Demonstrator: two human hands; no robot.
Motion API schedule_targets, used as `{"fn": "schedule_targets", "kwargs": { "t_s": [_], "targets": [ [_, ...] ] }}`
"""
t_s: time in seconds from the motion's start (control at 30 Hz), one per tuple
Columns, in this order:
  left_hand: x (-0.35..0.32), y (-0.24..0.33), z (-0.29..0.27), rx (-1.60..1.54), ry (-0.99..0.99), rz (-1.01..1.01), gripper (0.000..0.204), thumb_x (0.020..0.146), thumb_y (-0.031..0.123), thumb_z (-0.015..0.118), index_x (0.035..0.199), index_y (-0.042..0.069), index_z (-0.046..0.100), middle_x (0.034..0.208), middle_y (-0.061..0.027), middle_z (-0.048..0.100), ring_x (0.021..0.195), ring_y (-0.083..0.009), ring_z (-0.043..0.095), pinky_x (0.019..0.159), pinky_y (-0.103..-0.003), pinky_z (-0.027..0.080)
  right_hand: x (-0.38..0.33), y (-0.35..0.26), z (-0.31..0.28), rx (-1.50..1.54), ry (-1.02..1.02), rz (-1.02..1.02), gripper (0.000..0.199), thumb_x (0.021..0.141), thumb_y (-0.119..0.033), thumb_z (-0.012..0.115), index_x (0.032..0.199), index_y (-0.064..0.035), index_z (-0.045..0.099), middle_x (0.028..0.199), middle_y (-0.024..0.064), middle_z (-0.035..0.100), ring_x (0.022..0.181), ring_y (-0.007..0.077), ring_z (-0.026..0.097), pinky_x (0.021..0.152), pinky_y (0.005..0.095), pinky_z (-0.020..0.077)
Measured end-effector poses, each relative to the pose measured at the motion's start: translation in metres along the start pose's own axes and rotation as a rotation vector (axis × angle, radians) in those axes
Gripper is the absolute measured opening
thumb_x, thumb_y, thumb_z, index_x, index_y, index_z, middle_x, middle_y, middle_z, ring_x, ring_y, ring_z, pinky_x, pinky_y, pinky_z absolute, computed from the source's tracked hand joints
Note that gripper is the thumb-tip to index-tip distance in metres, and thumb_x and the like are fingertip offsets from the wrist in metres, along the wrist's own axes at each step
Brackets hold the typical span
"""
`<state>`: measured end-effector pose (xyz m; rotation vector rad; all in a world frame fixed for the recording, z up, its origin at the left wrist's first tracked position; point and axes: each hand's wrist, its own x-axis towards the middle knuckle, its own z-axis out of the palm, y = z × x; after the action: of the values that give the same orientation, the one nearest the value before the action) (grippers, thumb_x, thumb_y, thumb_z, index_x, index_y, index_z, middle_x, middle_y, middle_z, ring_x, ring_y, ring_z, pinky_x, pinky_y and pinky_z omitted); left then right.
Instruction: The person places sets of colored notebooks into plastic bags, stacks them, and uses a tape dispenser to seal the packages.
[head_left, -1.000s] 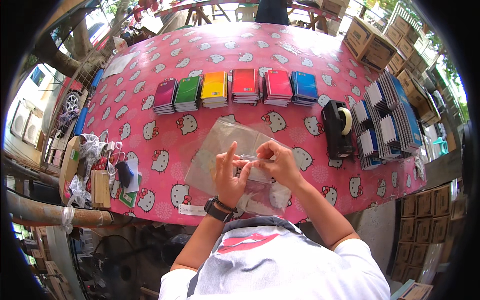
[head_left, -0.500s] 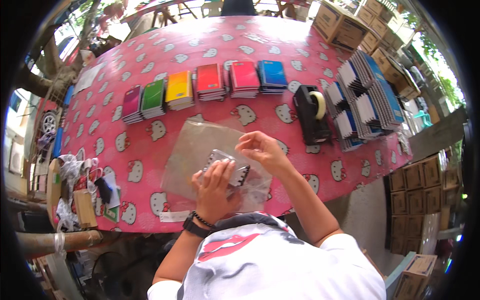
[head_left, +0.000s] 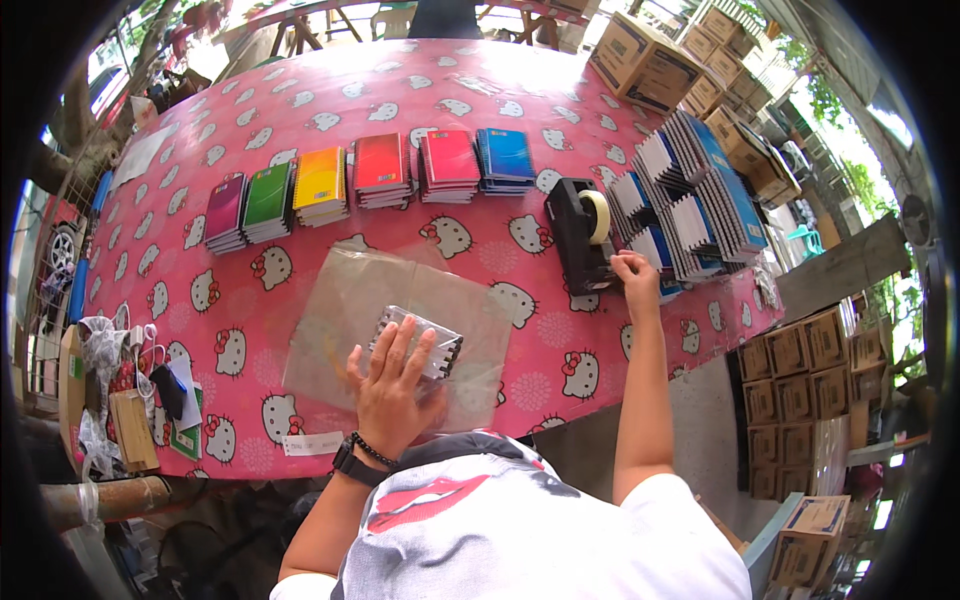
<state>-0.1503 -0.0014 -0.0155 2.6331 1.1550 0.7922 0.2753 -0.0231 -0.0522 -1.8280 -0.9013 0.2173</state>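
Observation:
My left hand (head_left: 393, 388) lies flat, fingers stretched, over a small spiral-bound notebook bundle (head_left: 443, 347) with clear plastic about it. Beneath the bundle a transparent plastic sheet (head_left: 330, 300) is spread on the pink table. At the front end of a black tape dispenser (head_left: 568, 235), the fingertips of my right hand (head_left: 641, 282) are pinched together on the tape's end; the strip itself is too small to make out. A pale tape roll (head_left: 599, 216) sits in the dispenser.
Beyond the sheet runs a row of notebook stacks: purple, green, yellow, red (head_left: 380, 165), pink and blue. Larger stacks of blue spiral notebooks (head_left: 725, 190) stand right of the dispenser. Cardboard boxes (head_left: 645, 62) are at the far right. Plastic scraps and a wooden block (head_left: 133, 428) lie at left.
My right hand has moved from beside the bundle rightward to the tape dispenser. My left hand stays on the bundle, its fingers now straighter. The whole view has shifted slightly.

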Motion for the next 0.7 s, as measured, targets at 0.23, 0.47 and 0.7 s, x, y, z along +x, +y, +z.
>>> {"fn": "schedule_targets", "kwargs": {
  "t_s": [0.23, 0.47, 0.7],
  "targets": [
    [-0.001, 0.000, 0.001, -0.011, 0.001, -0.019, 0.069, 0.066, 0.026, 0.068, 0.130, 0.018, 0.046, 0.138, -0.0044, 0.040, 0.129, -0.0229, 0.034, 0.103, -0.048, 0.019, -0.060, -0.001, -0.022, 0.225, -0.116, 0.392, 0.014, 0.085, -0.017, 0.065, 0.087, -0.0044, 0.061, 0.070, -0.0011, 0.058, 0.052, 0.0011, 0.041, 0.042, 0.0177, 0.0299],
    [-0.001, -0.005, 0.002, -0.017, 0.042, -0.015, 0.069, 0.064, 0.027, 0.070, 0.129, 0.018, 0.049, 0.140, -0.0070, 0.039, 0.130, -0.0261, 0.032, 0.102, -0.048, 0.021, -0.080, -0.033, 0.043, 0.873, -0.739, 0.859, 0.012, 0.086, -0.017, 0.063, 0.082, -0.0065, 0.059, 0.067, -0.0027, 0.054, 0.049, 0.0017, 0.040, 0.040, 0.0159, 0.0304],
    [-0.002, -0.003, -0.005, -0.006, -0.043, -0.067, 0.073, 0.062, 0.031, 0.071, 0.130, 0.026, 0.048, 0.146, -0.0161, 0.024, 0.135, -0.0374, 0.017, 0.102, -0.056, 0.017, -0.064, -0.192, 0.120, 0.347, -1.368, 0.014, 0.026, 0.081, -0.028, 0.067, 0.074, -0.0040, 0.060, 0.061, 0.0002, 0.055, 0.052, 0.0073, 0.048, 0.044, 0.0238, 0.0358]
  ]
}}
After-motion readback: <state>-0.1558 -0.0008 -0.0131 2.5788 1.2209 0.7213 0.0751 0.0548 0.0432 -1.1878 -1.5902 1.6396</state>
